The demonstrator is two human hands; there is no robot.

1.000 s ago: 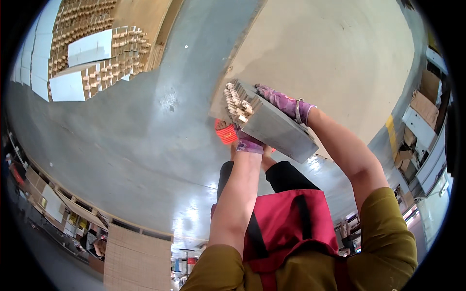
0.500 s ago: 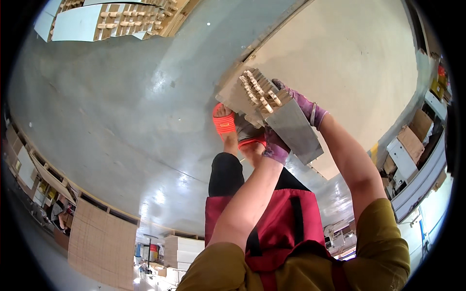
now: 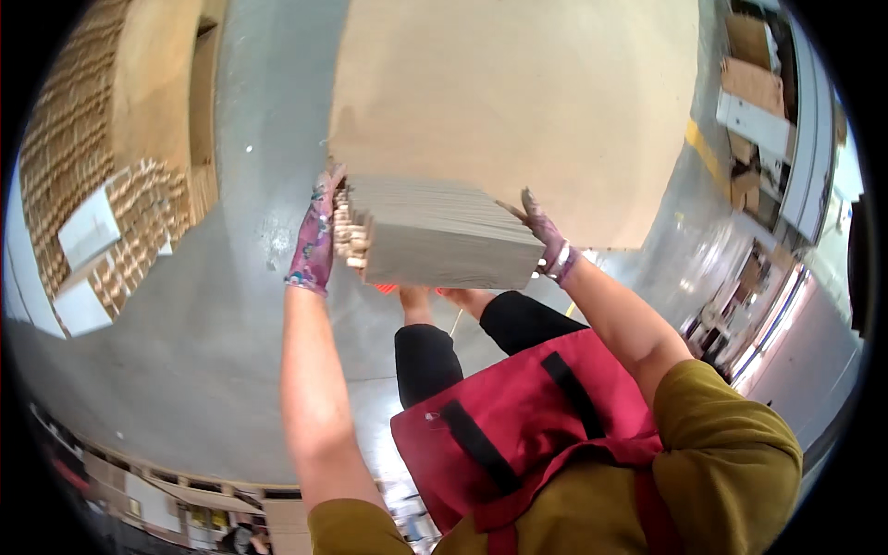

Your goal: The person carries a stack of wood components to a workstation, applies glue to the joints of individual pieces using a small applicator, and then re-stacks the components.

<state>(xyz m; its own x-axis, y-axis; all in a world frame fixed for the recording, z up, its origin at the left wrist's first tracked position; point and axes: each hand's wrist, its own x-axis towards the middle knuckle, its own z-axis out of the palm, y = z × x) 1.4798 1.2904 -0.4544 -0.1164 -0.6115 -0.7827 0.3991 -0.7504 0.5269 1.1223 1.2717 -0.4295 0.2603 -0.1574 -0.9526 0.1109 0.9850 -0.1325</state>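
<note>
Between both raised hands, centre of view, sits a thick grey-brown stack of flat cardboard sheets [image 3: 444,231], held edge-on just above the near edge of a big tan pile of flat cardboard [image 3: 518,102] that fills the far middle. Left hand [image 3: 314,236], in a purple patterned work glove, is pressed flat against the stack's left end where notched tabs stick out; fingers extended along that end, clamping rather than curling. Right hand [image 3: 548,239], same glove, braces the right end, thumb up over the top edge, remaining fingers hidden behind the stack, so can't tell how far they wrap. Both forearms reach up and away from the body, left arm near straight, right arm bent at the elbow and coming in from the right. Red apron [image 3: 527,416] over an olive long-sleeved top [image 3: 731,462] fills the near right; black trouser knee [image 3: 425,356] and an orange-red shoe [image 3: 393,289] show just under the stack. Grey glossy concrete floor [image 3: 213,324] all around; stacked brown cardboard dividers [image 3: 83,185] far left, more cartons and a shelf far right. Risk, as a judgement: grip is side pressure only, so if either palm eases the loose sheets could fan out or slide from the bottom and drop onto the foot right below. Stack also blocks sight of the pile edge, so it could land skewed or overhang the near edge.
</note>
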